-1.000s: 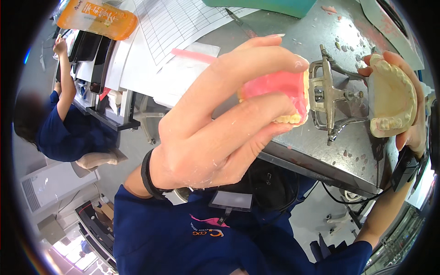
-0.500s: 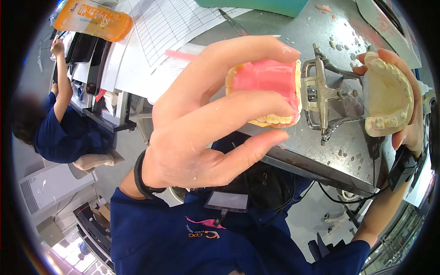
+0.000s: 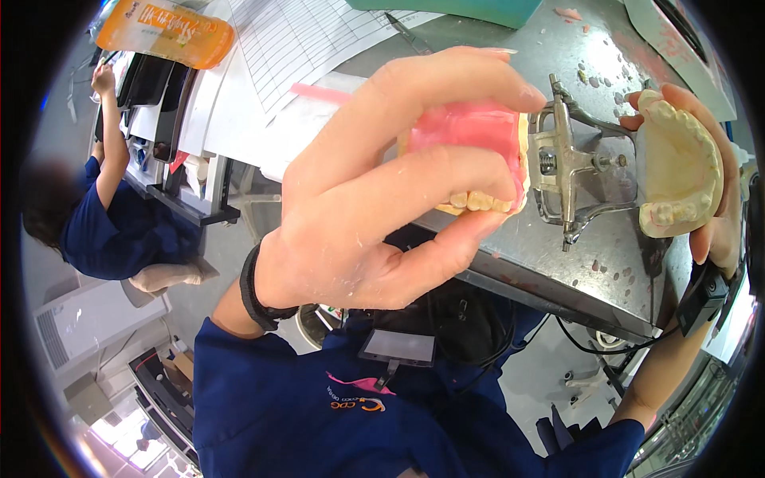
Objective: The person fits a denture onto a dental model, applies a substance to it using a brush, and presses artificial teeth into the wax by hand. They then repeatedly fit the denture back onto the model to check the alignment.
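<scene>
A hinged metal dental articulator (image 3: 567,171) is opened wide, with a dental cast on each side. My left hand (image 3: 358,211) grips the cast bearing a pink wax base and teeth (image 3: 470,127). One finger lies on its far edge, another presses across the pink surface, and a third digit touches the near edge by the teeth. Part of this cast is hidden behind the fingers. At the right, my right hand (image 3: 723,227) wraps round the outer side of the pale, horseshoe-shaped tooth cast (image 3: 677,163), fingertips showing at both ends.
The metal table (image 3: 550,275) carries wax scraps and dark spots. Gridded paper (image 3: 295,40), a pink wax strip (image 3: 319,93), a pointed knife (image 3: 405,32) and a teal box (image 3: 454,9) lie beyond. An orange drink bottle (image 3: 167,32) is far left; another person (image 3: 103,215) sits left.
My left hand has shifted slightly right and its lower digit has closed onto the near edge of the pink cast. The articulator and both casts have moved slightly right.
</scene>
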A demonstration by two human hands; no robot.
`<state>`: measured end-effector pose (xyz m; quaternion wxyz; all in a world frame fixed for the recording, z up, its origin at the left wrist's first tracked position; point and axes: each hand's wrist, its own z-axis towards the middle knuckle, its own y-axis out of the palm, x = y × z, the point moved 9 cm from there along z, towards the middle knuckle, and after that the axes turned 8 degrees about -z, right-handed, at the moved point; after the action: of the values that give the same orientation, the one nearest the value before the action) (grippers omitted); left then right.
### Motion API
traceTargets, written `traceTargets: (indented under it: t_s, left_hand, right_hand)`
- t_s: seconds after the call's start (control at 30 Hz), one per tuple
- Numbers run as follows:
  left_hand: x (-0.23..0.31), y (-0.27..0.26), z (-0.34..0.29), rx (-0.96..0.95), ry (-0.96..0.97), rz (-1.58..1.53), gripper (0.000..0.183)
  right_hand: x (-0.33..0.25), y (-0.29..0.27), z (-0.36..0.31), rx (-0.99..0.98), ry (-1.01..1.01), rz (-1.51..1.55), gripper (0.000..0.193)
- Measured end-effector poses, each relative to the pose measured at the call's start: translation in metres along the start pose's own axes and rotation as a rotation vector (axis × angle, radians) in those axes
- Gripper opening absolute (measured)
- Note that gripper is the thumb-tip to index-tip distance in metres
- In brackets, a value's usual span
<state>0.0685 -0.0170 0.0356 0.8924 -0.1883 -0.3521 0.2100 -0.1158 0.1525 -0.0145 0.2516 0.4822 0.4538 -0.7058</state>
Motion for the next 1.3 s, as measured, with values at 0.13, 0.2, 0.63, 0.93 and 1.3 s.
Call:
traceTargets:
  t_s: [0.13, 0.2, 0.63, 0.93, 1.3]
  left_hand:
    - [-0.006, 0.001, -0.004, -0.017, -0.007, 0.011, 0.024]
    - [-0.007, 0.001, -0.007, -0.019, 0.025, 0.015, 0.028]
    - [-0.013, -0.003, -0.01, 0.275, -0.498, -0.393, 0.089]
    - [0.021, 0.009, 0.018, 0.353, -0.563, -0.426, 0.078]
    - [0.038, 0.02, 0.048, 0.441, -0.366, -0.464, 0.059]
  right_hand:
    - [0.003, 0.003, 0.001, -0.034, 0.031, -0.03, 0.141]
    - [0.001, 0.007, 0.002, -0.029, 0.064, -0.018, 0.14]
    - [-0.064, 0.025, 0.026, -0.033, 0.063, -0.196, 0.109]
    - [-0.102, 0.039, 0.018, 0.024, -0.058, 0.033, 0.08]
    - [-0.097, 0.027, -0.042, 0.413, -0.005, 0.331, 0.061]
